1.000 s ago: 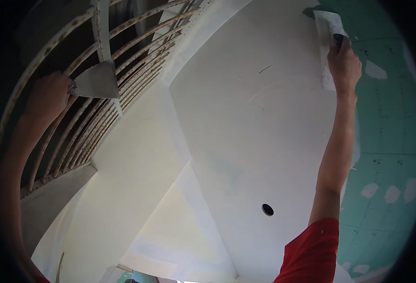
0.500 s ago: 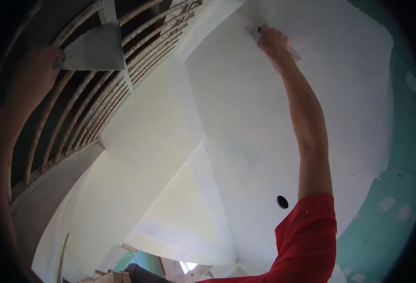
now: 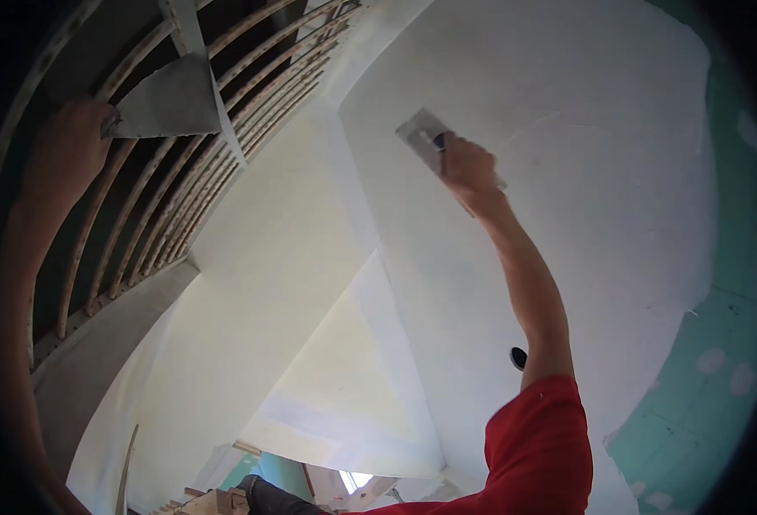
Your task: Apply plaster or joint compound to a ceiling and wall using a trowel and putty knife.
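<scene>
With my right hand point(image 3: 471, 174) I grip the dark handle of a flat rectangular trowel point(image 3: 414, 129), its blade lying on or close to the pale plastered surface point(image 3: 447, 257). Part of the blade is hidden behind the hand. My left hand point(image 3: 74, 142), raised at the far left, is closed on the handle of a wide putty knife point(image 3: 168, 101). That knife's grey fan-shaped blade points right, in front of rusty bars. Faint curved streaks show on the plaster to the right of the trowel.
Rusty curved bars point(image 3: 151, 210) fill the upper left. Bare green board point(image 3: 662, 438) with white patches borders the plaster on the right. A round dark hole point(image 3: 518, 358) sits beside my red sleeve point(image 3: 537, 442). Wood pieces point(image 3: 207, 502) show at the bottom.
My right hand has drawn the trowel down and to the left across the plaster. My left hand still holds the putty knife, slightly lower in the picture.
</scene>
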Motion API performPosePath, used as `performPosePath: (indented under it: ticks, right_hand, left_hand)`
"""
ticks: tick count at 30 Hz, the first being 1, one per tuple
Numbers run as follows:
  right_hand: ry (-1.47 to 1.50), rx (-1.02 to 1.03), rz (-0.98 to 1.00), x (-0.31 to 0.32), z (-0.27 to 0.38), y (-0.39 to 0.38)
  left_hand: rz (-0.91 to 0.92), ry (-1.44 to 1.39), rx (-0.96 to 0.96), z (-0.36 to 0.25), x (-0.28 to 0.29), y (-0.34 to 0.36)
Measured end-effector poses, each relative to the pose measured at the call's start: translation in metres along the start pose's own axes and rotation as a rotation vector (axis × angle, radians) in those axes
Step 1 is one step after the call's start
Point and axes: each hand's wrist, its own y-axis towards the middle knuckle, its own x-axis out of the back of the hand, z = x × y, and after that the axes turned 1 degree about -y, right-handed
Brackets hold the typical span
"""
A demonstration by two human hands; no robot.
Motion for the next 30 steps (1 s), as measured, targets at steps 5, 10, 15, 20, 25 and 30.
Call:
performPosePath:
  ticks: [5, 10, 15, 20, 25, 30]
  right_hand:
    - [-0.224, -0.035, -0.643, 0.191, -0.087, -0.04]
    - [-0.278, -0.208, -0.711, 0.306, -0.132, -0.049]
    - [-0.405, -0.253, -0.601, 0.311, -0.166, -0.051]
    - [-0.361, -0.263, -0.48, 0.274, -0.151, -0.021]
    - [-0.178, -0.152, -0.297, 0.161, -0.116, 0.034]
    - [-0.183, -0.003, -0.304, 0.014, -0.069, 0.05]
  left_hand:
    - [0.17, -0.052, 0.092, -0.015, 0.002, 0.011]
    - [0.136, -0.032, 0.072, 0.005, 0.025, 0.001]
    - [0.175, -0.062, 0.059, -0.011, 0.0, 0.011]
    - [0.084, -0.027, 0.042, 0.012, -0.008, 0.004]
    - [0.131, -0.062, 0.072, 0.007, -0.005, 0.007]
    - [0.089, -0.033, 0.011, 0.007, 0.0, 0.004]
